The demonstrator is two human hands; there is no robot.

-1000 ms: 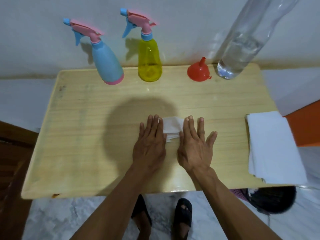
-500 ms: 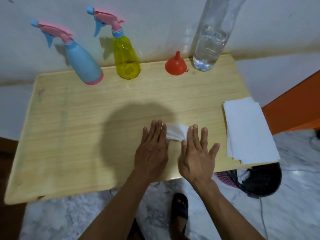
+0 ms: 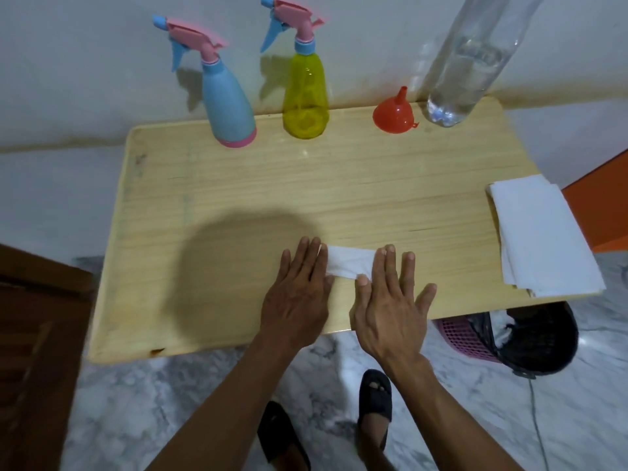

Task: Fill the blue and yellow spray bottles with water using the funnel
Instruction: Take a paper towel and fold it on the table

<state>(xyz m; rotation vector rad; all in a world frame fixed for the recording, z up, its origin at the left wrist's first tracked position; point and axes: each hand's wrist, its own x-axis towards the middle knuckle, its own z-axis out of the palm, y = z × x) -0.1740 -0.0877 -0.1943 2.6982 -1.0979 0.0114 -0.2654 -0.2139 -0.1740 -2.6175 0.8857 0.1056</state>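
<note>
The blue spray bottle (image 3: pixel 228 103) and the yellow spray bottle (image 3: pixel 306 93) stand upright at the table's back edge, each with a pink trigger head. A red funnel (image 3: pixel 394 112) lies mouth down to their right. Beside it stands a tall clear water bottle (image 3: pixel 465 62), partly filled. Near the front edge, my left hand (image 3: pixel 299 294) and my right hand (image 3: pixel 390 300) lie flat with straight fingers on a small white tissue (image 3: pixel 348 263) between them. Both hands are far from the bottles.
The wooden table (image 3: pixel 238 205) stands against a white wall. A stack of white tissues (image 3: pixel 540 236) lies at its right edge. Below that corner sits a pink basket with a black bag (image 3: pixel 509 338). A dark wooden piece (image 3: pixel 34 334) is at left.
The camera view shifted, so the table sits differently in frame. Both hands stay flat on the tissue, which now shows a little wider between them.
</note>
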